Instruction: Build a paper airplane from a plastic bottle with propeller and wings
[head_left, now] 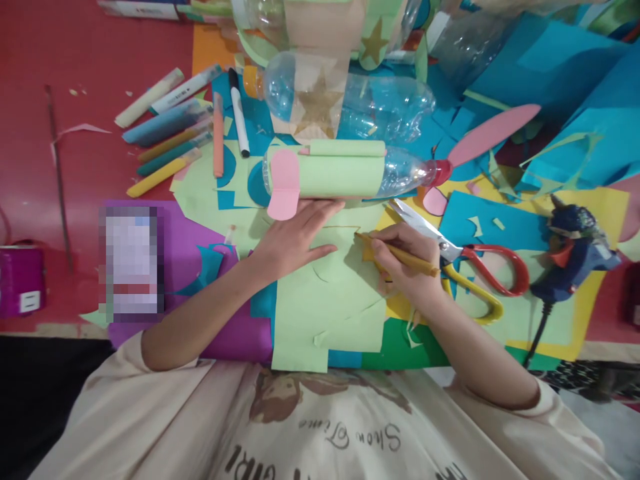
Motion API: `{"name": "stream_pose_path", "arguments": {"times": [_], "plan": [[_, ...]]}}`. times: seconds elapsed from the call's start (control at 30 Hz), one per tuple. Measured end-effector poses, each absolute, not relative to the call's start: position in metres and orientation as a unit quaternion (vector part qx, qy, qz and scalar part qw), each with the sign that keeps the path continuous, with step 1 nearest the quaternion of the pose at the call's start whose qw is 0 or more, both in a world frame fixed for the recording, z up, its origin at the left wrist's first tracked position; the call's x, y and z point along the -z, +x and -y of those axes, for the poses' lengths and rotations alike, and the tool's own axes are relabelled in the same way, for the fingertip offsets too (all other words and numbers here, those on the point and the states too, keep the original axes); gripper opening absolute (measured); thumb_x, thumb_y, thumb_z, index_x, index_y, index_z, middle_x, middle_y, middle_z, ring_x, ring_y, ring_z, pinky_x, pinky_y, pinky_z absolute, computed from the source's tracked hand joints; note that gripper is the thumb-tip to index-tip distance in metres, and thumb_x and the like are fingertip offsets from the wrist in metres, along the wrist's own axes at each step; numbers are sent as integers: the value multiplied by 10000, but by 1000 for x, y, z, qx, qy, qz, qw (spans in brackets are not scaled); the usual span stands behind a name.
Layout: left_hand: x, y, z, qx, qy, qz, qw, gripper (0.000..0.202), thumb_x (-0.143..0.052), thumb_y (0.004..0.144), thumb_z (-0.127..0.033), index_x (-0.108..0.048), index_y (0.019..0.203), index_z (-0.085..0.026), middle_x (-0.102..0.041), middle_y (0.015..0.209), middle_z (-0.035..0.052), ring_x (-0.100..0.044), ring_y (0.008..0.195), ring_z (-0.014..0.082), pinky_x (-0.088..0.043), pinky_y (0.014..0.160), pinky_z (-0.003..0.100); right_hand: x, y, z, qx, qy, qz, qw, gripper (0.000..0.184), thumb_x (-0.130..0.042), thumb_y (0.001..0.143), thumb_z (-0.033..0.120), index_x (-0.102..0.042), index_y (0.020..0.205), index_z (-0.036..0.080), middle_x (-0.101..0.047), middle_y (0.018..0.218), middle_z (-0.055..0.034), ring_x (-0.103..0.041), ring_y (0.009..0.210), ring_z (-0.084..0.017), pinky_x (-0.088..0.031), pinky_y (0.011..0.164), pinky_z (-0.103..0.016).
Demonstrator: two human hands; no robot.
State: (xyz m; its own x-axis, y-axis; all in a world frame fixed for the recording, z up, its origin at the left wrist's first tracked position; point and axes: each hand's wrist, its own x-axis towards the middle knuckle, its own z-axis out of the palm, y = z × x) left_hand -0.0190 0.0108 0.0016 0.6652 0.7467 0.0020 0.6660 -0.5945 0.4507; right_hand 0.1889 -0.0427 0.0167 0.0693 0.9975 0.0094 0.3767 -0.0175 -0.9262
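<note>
My left hand [295, 237] lies flat with fingers stretched out on a light green paper sheet [320, 307], pressing it down. My right hand [403, 263] is closed around an orange-yellow pencil [400, 255], its tip touching the green sheet near a small yellow paper piece [369, 252]. Just beyond my hands lies a plastic bottle [345, 175] wrapped in green paper, with a pink flap at its left end and a pink paper blade [493, 132] at its red cap.
Red-and-yellow scissors [470, 263] lie right of my right hand, and a blue glue gun [573, 250] further right. Several markers and crayons [170, 133] lie at the far left. Another clear bottle [345, 97], blue paper scraps [550, 73] and a purple sheet [190, 247] surround the work.
</note>
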Motion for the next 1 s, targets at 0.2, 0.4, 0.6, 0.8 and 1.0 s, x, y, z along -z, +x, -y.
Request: {"name": "stream_pose_path", "arguments": {"times": [0.2, 0.4, 0.6, 0.8, 1.0], "plan": [[-1, -19, -11, -101, 884, -402, 217, 563, -562, 905, -421, -415, 1402, -201, -577, 1344, 108, -532, 1234, 260, -470, 961, 372, -16, 188, 46, -417, -589, 578, 382, 82, -618, 780, 233, -595, 712, 194, -593, 597, 23, -513, 452, -92, -395, 395, -226], [1, -20, -11, -118, 884, -393, 225, 569, -564, 902, -432, -439, 1390, -168, -575, 1342, 118, -525, 1242, 261, -439, 1023, 376, -15, 187, 48, -420, -576, 591, 377, 78, -608, 792, 226, -584, 721, 204, -554, 572, 22, -554, 517, -119, -403, 416, -231], [-3, -19, -13, -103, 889, -382, 229, 462, -477, 955, -350, -462, 1374, -156, -577, 1351, 113, -524, 1247, 245, -402, 1069, 387, -19, 185, 48, -402, -567, 618, 367, 123, -601, 797, 216, -566, 679, 209, -532, 537, 29, -538, 496, -113, -382, 414, -226], [-5, -18, -14, -91, 890, -385, 226, 428, -474, 960, -297, -471, 1372, -179, -574, 1374, 92, -535, 1235, 229, -409, 1064, 386, -19, 187, 47, -409, -564, 615, 368, 104, -602, 787, 201, -565, 690, 204, -540, 559, 27, -519, 491, -100, -372, 415, -219], [-8, -11, -12, -59, 887, -404, 217, 461, -496, 953, -272, -433, 1400, -180, -541, 1413, 83, -530, 1243, 235, -457, 996, 377, -21, 189, 45, -428, -566, 604, 363, 105, -609, 787, 221, -558, 699, 197, -526, 540, 36, -517, 470, -96, -362, 396, -213]]}}
